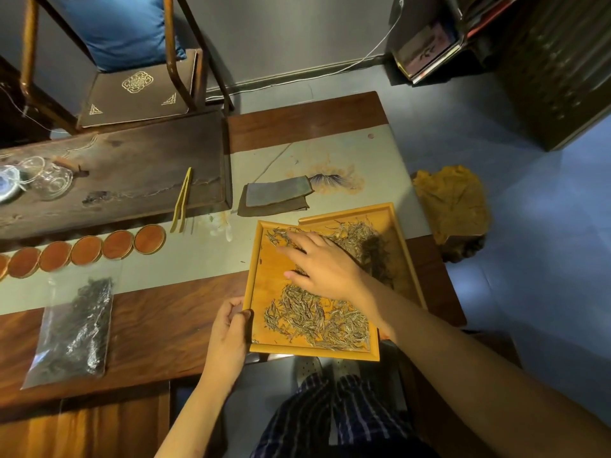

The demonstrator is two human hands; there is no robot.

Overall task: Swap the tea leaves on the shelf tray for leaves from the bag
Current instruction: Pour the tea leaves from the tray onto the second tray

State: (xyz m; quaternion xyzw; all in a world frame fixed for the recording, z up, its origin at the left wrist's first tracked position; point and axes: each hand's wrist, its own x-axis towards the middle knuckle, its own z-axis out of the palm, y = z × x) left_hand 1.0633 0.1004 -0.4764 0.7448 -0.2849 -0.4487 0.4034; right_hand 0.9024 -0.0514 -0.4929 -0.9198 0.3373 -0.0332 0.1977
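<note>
Fingers [291, 246] flat on leaves [317, 320]; bag [77, 328] left, second tray [393, 223] behind

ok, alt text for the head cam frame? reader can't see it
A person's left hand grips the edge of a wooden tray of pale tea leaves, the right hand spread flat over them. A second tray lies beneath; a clear bag of dark tea lies on the table to the left.
</note>
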